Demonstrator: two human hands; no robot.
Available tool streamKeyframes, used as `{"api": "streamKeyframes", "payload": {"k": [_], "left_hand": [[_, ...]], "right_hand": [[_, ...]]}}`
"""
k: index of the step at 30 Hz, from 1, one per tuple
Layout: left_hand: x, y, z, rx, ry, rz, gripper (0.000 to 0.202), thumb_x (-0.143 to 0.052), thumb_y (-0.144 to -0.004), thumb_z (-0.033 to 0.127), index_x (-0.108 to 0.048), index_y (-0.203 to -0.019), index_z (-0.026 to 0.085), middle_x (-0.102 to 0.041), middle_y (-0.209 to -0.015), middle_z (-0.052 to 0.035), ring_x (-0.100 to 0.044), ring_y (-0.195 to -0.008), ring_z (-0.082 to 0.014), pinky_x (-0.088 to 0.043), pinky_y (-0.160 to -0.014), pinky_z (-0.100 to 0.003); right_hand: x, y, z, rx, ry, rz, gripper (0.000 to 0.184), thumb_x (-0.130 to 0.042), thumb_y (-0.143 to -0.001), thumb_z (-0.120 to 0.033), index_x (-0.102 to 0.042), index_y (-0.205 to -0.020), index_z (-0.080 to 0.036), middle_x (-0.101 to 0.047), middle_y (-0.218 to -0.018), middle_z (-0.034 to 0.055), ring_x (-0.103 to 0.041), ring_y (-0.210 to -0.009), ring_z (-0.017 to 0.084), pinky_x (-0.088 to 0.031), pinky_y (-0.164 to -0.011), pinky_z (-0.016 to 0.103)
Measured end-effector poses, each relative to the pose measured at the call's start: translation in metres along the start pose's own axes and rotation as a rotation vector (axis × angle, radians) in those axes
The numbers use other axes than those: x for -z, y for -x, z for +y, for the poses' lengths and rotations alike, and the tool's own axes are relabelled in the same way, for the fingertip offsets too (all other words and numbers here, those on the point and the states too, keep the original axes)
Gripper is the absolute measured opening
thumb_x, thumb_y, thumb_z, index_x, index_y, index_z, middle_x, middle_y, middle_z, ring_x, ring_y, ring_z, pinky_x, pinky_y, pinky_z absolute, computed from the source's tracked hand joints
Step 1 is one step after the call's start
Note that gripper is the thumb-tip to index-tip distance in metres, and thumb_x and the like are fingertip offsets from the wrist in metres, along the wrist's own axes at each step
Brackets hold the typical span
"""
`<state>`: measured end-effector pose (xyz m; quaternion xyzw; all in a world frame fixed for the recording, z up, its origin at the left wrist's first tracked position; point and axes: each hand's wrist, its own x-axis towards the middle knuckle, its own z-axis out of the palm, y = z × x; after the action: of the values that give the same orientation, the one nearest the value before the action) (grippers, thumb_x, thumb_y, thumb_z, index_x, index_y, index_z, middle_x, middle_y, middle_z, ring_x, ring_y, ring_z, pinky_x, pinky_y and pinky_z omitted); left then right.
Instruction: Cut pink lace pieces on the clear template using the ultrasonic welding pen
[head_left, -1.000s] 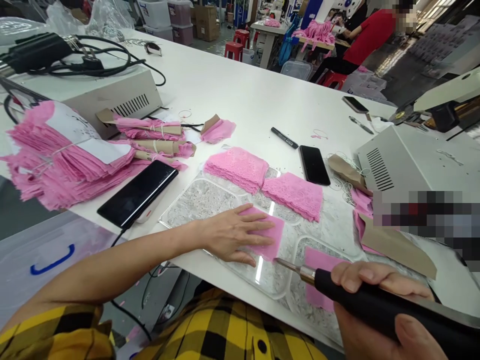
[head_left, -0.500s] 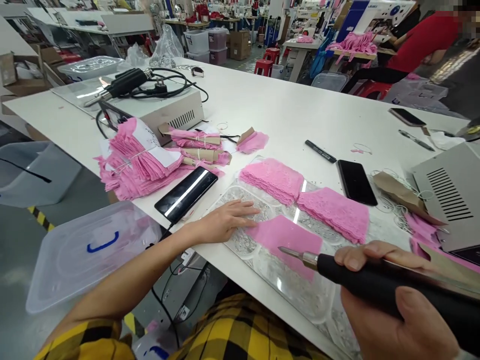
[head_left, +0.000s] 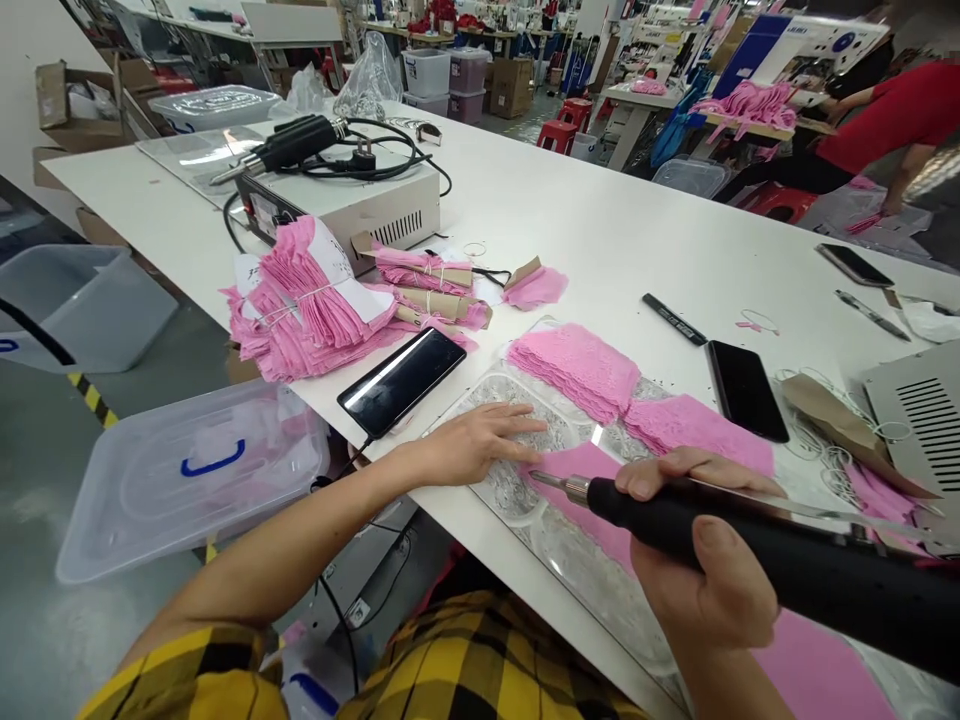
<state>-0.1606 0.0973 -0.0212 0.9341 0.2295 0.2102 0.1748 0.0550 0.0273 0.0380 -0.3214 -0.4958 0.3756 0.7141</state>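
My left hand (head_left: 480, 443) lies flat with fingers spread on a clear glass plate (head_left: 495, 400), its fingertips at the left end of a pink fabric piece (head_left: 577, 465). My right hand (head_left: 705, 560) is wrapped round the black handle of a hot cutting tool (head_left: 750, 545). The tool's metal tip (head_left: 551, 483) rests at the near left edge of that pink piece, just below my left fingertips. Two stacks of pink lace (head_left: 574, 365) (head_left: 694, 425) sit on the plate behind.
A black phone (head_left: 401, 380) lies left of the plate, another phone (head_left: 746, 390) and a marker (head_left: 673, 320) to the right. Bundled pink pieces (head_left: 307, 300) and a white machine box (head_left: 352, 200) stand at left. Plastic bins (head_left: 187, 470) sit on the floor. A person in red works far right.
The view has swung left. My right hand brought the tool leftward, so its tip now meets the pink piece near my left fingers. My left hand slid off the piece to its left end.
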Motion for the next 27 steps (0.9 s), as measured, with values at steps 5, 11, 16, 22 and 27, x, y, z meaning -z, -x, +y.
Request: {"api": "streamKeyframes", "payload": {"k": [5,11,16,22,27], "left_hand": [[0.0003,0.0001,0.0006,0.013,-0.004,-0.016,0.074,-0.042,-0.064,-0.013,-0.067,-0.122,0.026,-0.051,-0.146,-0.0034,-0.036,-0.143,-0.0257,-0.038,-0.113,-0.044],[0.0003,-0.0005,0.0015,0.012,-0.011,-0.024,0.072,-0.044,-0.064,-0.013,-0.068,-0.12,0.025,-0.05,-0.146,-0.0037,-0.036,-0.143,-0.0267,-0.038,-0.113,-0.043],[0.0003,-0.0004,0.0017,0.018,-0.023,-0.028,0.071,-0.045,-0.065,-0.013,-0.069,-0.119,0.026,-0.051,-0.146,-0.0037,-0.035,-0.143,-0.0269,-0.039,-0.112,-0.044],[0.0006,-0.0003,0.0019,0.026,-0.02,-0.031,0.072,-0.045,-0.065,-0.013,-0.069,-0.118,0.028,-0.05,-0.146,-0.002,-0.034,-0.144,-0.0261,-0.04,-0.112,-0.045],[0.0003,0.0,0.0021,0.03,0.006,-0.018,0.069,-0.045,-0.066,-0.013,-0.069,-0.117,0.027,-0.05,-0.146,-0.0025,-0.034,-0.144,-0.0261,-0.04,-0.113,-0.045]], "right_hand": [[-0.0006,-0.0001,0.003,0.018,0.009,-0.016,0.015,-0.064,-0.079,-0.026,-0.059,-0.091,-0.02,-0.057,-0.085,0.001,-0.059,-0.065,0.014,-0.054,-0.064,0.037],[-0.0022,0.0015,0.008,0.01,0.022,-0.013,0.015,-0.064,-0.078,-0.027,-0.059,-0.091,-0.02,-0.057,-0.084,0.0008,-0.059,-0.067,0.016,-0.054,-0.066,0.038],[-0.0036,0.0011,0.0084,0.008,0.038,-0.013,0.014,-0.063,-0.078,-0.026,-0.059,-0.09,-0.02,-0.057,-0.084,0.0008,-0.059,-0.066,0.015,-0.054,-0.065,0.038],[-0.0055,-0.0001,0.0071,0.017,0.04,-0.031,0.009,-0.063,-0.078,-0.023,-0.057,-0.085,-0.021,-0.059,-0.082,-0.0004,-0.059,-0.064,0.014,-0.055,-0.065,0.035],[-0.0065,-0.0006,0.0063,0.011,0.038,-0.024,0.01,-0.064,-0.077,-0.024,-0.058,-0.084,-0.021,-0.059,-0.081,-0.0008,-0.06,-0.064,0.014,-0.054,-0.065,0.035]]}}
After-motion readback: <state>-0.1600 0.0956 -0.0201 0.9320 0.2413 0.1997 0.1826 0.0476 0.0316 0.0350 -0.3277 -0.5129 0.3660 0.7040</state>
